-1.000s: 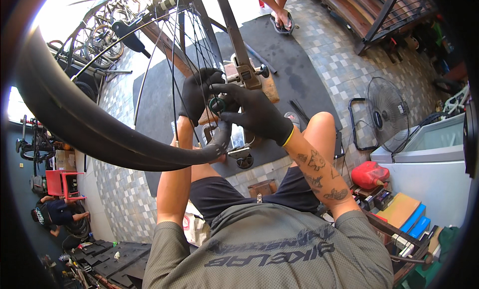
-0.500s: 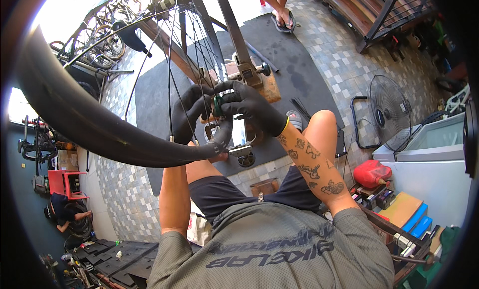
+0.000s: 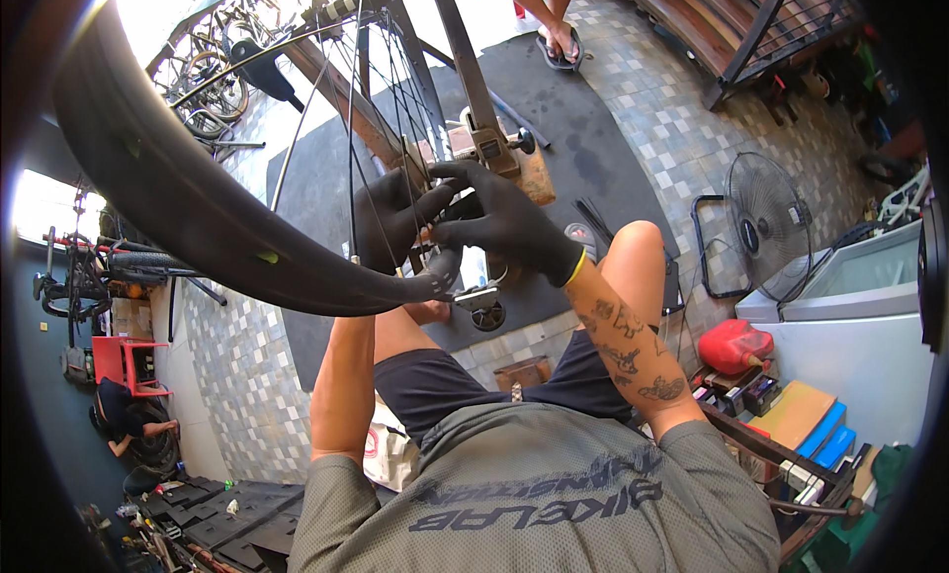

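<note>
A bicycle wheel with a broad black rim [image 3: 213, 222] and thin spokes [image 3: 353, 148] sits in a brown metal truing stand [image 3: 474, 98]. Both my hands wear black gloves and meet at the rim's lower inner side. My left hand [image 3: 384, 222] is behind the spokes, partly covered by them and the rim, its fingers bent toward the right hand. From the right, my right hand [image 3: 509, 222] reaches in with index finger and thumb curled around the spoke ends. What the fingers grip is hidden. Below them is the stand's round black knob [image 3: 486, 317].
A dark mat [image 3: 603, 138] lies under the stand on the tiled floor. Another person's sandalled foot [image 3: 561, 51] is at the far side. To the right stand a fan [image 3: 769, 217], a red fuel can [image 3: 733, 346] and a white chest freezer [image 3: 860, 360]. Someone crouches by a tyre [image 3: 153, 440] at left.
The wheel has turned slightly, its rim shifting up, and a small green mark now shows on it. A green piece between my fingers is no longer visible. My right hand has tilted slightly.
</note>
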Available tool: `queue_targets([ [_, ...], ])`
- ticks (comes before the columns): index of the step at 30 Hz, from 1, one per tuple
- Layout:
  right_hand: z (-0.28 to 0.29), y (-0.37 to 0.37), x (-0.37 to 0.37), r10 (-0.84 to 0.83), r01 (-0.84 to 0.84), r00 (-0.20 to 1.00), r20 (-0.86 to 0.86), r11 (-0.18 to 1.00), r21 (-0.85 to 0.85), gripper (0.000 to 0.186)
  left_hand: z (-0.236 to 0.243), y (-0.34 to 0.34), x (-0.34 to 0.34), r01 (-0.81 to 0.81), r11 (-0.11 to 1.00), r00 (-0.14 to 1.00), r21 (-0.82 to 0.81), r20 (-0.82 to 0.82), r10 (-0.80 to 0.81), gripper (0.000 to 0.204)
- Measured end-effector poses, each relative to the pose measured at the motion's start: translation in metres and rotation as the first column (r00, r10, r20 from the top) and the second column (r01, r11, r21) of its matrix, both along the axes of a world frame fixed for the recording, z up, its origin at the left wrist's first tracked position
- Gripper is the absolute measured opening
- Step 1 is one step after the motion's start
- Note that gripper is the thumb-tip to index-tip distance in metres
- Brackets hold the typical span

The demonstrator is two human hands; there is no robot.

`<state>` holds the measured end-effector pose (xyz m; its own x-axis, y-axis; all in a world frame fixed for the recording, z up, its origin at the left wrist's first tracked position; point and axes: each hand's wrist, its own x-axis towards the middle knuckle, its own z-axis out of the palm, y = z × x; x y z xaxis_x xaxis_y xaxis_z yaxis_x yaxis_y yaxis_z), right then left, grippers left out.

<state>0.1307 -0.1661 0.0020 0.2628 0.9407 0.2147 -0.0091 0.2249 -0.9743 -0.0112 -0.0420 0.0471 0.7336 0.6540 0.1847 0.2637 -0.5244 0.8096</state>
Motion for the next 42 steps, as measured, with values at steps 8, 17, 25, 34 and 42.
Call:
queue_targets([
  [8,0.011,0.002,-0.027,-0.401,0.387,0.823,0.403,0.914,0.119,0.041,0.005,0.006,-0.013,-0.011,0.995,1.0,-0.102,0.01,0.012,0.035],
  [17,-0.02,0.025,0.015,0.039,-0.039,0.998,-0.042,0.999,-0.001,0.035,0.012,0.018,-0.017,0.201,0.926,0.978,-0.321,0.125,-0.169,0.054],
  [25,-0.021,0.045,0.025,-0.329,0.349,0.904,-0.273,0.937,0.025,0.029,0.008,0.024,-0.005,0.17,0.9,0.983,-0.401,0.003,-0.184,0.06],
  [34,-0.004,0.002,0.007,-0.064,0.053,0.991,-0.117,0.994,-0.095,0.039,-0.014,0.04,0.016,0.23,0.882,0.973,-0.411,0.124,-0.196,0.062],
  [42,-0.014,0.014,0.011,-0.004,0.005,0.983,-0.183,1.0,0.004,0.04,-0.018,0.046,0.019,0.236,0.895,0.972,-0.379,0.104,-0.212,0.066],
])
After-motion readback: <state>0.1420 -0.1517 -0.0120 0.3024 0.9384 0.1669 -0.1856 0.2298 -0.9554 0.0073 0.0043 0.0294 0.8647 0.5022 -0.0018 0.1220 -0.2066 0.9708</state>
